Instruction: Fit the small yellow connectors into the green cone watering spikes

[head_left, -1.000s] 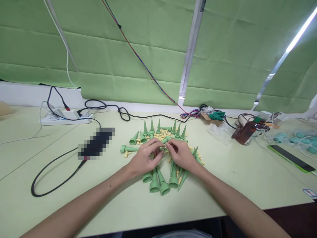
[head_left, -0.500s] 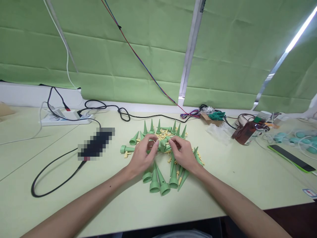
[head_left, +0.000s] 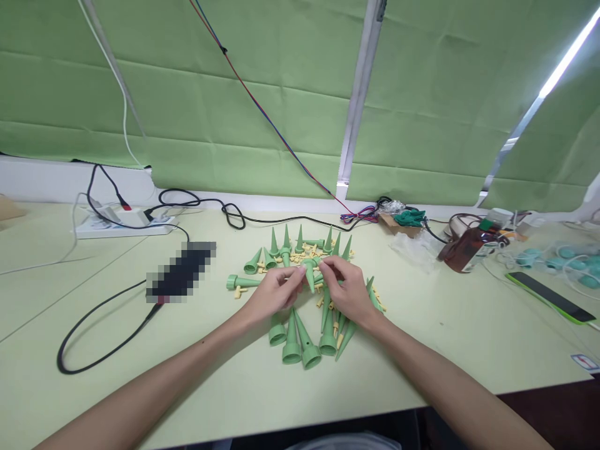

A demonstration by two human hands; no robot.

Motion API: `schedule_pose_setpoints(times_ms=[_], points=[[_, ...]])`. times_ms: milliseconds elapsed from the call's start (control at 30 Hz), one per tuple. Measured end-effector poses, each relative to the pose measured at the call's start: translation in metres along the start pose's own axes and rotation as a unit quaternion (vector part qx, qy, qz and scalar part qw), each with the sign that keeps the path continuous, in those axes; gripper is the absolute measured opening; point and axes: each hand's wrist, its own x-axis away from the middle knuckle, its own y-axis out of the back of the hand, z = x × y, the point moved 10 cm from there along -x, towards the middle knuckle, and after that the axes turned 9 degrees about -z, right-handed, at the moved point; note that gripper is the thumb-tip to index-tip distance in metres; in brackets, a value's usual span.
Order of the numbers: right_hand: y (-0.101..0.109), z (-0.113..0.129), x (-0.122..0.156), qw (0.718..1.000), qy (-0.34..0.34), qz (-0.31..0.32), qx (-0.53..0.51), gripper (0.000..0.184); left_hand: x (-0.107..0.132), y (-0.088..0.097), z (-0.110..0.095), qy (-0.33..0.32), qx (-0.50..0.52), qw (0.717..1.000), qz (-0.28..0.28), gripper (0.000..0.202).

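Observation:
Over the middle of the pile, a green cone-shaped plastic spike [head_left: 310, 279] points its tip down and toward me. My left hand [head_left: 277, 290] is closed, pinching the spike at its left side. On its right, my right hand [head_left: 345, 284] is closed in a pinch close to the spike's wide end; a speck of yellow shows at those fingertips, too small to make out. Several more green spikes lie in front, such as one green spike [head_left: 291, 347], and others stand at the back. Small yellow T-shaped valves [head_left: 239, 292] are scattered among them, partly hidden by my hands.
At the left lie a blurred dark device [head_left: 182, 273] with a looped black cable and a white power strip [head_left: 126, 226]. To the right are a clear plastic bag [head_left: 415, 251], a brown bottle [head_left: 471, 249] and a green-edged phone [head_left: 549, 297]. Green blinds hang behind.
The spike between my hands has tilted, so its tip now points down toward me. My left fingers have closed in around it. My right hand has hardly moved.

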Motion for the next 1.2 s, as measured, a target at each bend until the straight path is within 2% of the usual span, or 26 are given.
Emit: schedule_pose_setpoints(times_ms=[333, 567, 733, 1033, 1200], points=[[0.002, 0.002, -0.001, 1.0, 0.011, -0.004, 0.009, 0.022, 0.002, -0.002, -0.002, -0.01, -0.016, 1.0, 0.019, 0.039], [0.001, 0.003, -0.001, 1.0, 0.01, -0.002, 0.017, 0.023, 0.004, 0.001, -0.015, -0.049, -0.079, 0.996, -0.001, 0.03], [-0.001, 0.004, -0.001, 1.0, 0.008, 0.008, 0.013, 0.024, 0.005, 0.002, -0.015, -0.062, -0.105, 0.993, -0.008, 0.021], [-0.001, 0.005, 0.001, 1.0, 0.009, 0.018, 0.014, 0.024, 0.007, 0.006, -0.02, -0.089, -0.142, 0.985, -0.051, 0.026], [-0.002, 0.007, 0.0, 1.0, 0.014, 0.019, 0.014, 0.025, 0.009, 0.009, -0.03, -0.138, -0.158, 0.975, -0.072, 0.027]])
